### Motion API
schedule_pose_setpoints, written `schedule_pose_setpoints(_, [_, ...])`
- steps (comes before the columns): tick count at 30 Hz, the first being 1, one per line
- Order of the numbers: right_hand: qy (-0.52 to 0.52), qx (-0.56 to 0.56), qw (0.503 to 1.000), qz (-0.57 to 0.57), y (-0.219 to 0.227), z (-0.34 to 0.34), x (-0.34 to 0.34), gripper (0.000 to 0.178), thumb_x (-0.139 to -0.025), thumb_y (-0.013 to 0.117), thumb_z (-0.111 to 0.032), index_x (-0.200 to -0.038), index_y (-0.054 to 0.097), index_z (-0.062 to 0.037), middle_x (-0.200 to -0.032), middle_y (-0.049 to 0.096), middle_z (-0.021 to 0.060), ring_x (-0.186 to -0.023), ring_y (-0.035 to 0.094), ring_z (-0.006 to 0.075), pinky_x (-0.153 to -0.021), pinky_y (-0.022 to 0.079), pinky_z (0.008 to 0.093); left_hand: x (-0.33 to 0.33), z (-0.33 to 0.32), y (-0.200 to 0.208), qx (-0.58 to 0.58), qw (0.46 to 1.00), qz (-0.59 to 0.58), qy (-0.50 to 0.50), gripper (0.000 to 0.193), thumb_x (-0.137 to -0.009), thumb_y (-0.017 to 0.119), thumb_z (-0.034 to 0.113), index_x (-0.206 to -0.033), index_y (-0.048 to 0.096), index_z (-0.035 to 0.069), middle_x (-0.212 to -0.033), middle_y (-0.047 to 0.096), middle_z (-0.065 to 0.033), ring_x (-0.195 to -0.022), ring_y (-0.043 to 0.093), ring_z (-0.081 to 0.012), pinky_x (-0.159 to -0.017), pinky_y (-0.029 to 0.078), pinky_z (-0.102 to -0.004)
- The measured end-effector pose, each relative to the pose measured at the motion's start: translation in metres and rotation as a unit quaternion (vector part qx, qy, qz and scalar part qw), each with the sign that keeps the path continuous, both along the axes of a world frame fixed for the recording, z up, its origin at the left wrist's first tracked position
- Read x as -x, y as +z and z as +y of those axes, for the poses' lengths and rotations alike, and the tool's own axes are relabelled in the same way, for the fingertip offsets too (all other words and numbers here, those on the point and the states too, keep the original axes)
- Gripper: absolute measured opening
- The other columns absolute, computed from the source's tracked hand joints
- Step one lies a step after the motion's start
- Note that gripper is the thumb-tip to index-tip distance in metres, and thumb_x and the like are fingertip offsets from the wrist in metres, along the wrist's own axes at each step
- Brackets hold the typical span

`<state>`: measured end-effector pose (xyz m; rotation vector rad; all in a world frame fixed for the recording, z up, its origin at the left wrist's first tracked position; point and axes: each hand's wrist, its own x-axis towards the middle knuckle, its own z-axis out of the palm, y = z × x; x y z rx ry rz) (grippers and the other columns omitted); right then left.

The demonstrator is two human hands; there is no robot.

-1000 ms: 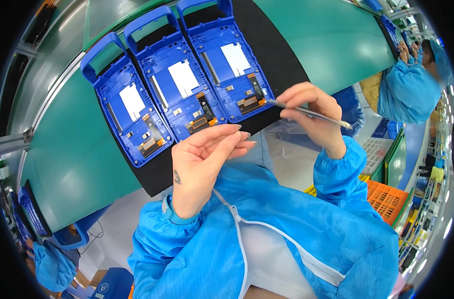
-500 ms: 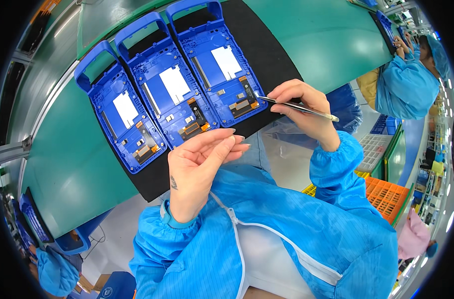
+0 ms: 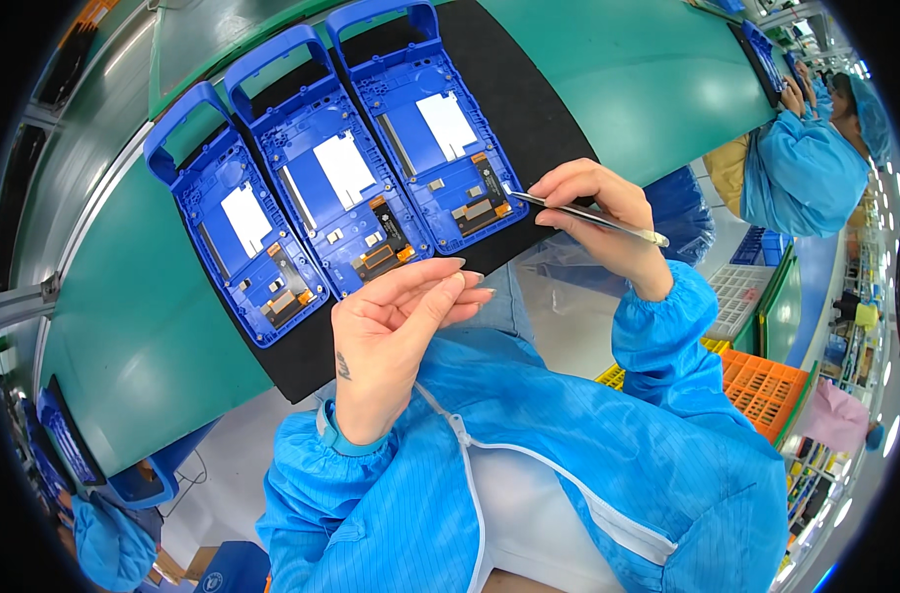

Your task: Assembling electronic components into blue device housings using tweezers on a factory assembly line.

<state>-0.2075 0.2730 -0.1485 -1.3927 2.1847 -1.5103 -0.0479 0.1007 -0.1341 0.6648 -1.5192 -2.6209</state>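
Three blue plastic housings with loop handles lie side by side: the left housing, the middle housing and the right housing. Each bears a white rectangular sticker and, at its near end, a dark flex circuit with orange tabs. My right hand grips a slim pair of tweezers, whose tip is at the near right edge of the right housing. My left hand is pinched closed just in front of the middle housing; anything between its fingertips is too small to make out.
A black mat under the housings lies on a green tabletop. An orange crate and a white basket stand below the table to the right. One person in blue works at far right, another at lower left.
Little differs. The view has shifted very slightly, and both hands keep nearly the same pose, with the tweezers still at the right housing's edge.
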Motion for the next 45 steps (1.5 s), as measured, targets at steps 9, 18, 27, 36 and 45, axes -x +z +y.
schedule_pose_setpoints(9, [-0.011,0.015,1.0,-0.002,-0.007,0.0,0.001,0.022,-0.066,0.069,0.01,-0.082,0.057,-0.0004,-0.089,0.061,0.0127,-0.082,0.06,0.0196,-0.069,0.05,0.0277,0.0,0.001,0.0,-0.001,1.0,0.0,0.0,0.022,-0.086,0.053,0.003,-0.106,0.057,-0.008,-0.095,0.063,-0.0199,-0.085,0.065,-0.0237,-0.075,0.053,-0.0276])
schedule_pose_setpoints(18, [0.089,0.066,0.994,-0.007,0.014,-0.018,-0.028,0.024,-0.066,0.072,0.005,-0.084,0.058,-0.0037,-0.09,0.062,0.013,-0.08,0.06,0.0208,-0.066,0.046,0.029,0.002,-0.003,0.002,-0.089,0.996,-0.008,0.03,0.027,-0.091,0.049,0.01,-0.11,0.054,-0.008,-0.101,0.061,-0.0197,-0.093,0.062,-0.0244,-0.079,0.052,-0.0284])
schedule_pose_setpoints(27, [0.134,0.023,0.991,0.008,0.025,-0.034,-0.043,0.025,-0.067,0.074,0.001,-0.084,0.058,-0.006,-0.09,0.062,0.0116,-0.079,0.059,0.0202,-0.071,0.045,0.0296,-0.006,-0.012,0.001,-0.088,0.995,0.018,0.054,0.024,-0.088,0.052,0.005,-0.109,0.056,-0.006,-0.102,0.061,-0.0196,-0.09,0.063,-0.0228,-0.081,0.052,-0.029])
schedule_pose_setpoints(36, [-0.143,0.215,0.961,-0.102,0.027,0.01,-0.028,0.017,-0.077,0.062,0.006,-0.089,0.052,0.0002,-0.095,0.059,0.018,-0.061,0.052,0.0092,-0.055,0.043,0.0195,0.011,0.008,0.011,-0.113,0.993,0.038,-0.019,0.025,-0.088,0.052,0.005,-0.109,0.055,-0.007,-0.102,0.061,-0.0195,-0.093,0.062,-0.0256,-0.081,0.051,-0.0285])
schedule_pose_setpoints(45, [-0.379,0.216,0.9,-0.021,0.022,0.095,-0.023,0.009,-0.084,0.054,0.003,-0.091,0.053,-0.0018,-0.102,0.057,0.0141,-0.063,0.045,0.0083,-0.061,0.038,0.0208,0.128,0.157,-0.061,0.162,0.963,0.165,-0.138,0.018,-0.082,0.054,0.001,-0.097,0.061,-0.006,-0.091,0.065,-0.018,-0.08,0.065,-0.0251,-0.068,0.051,-0.0314])
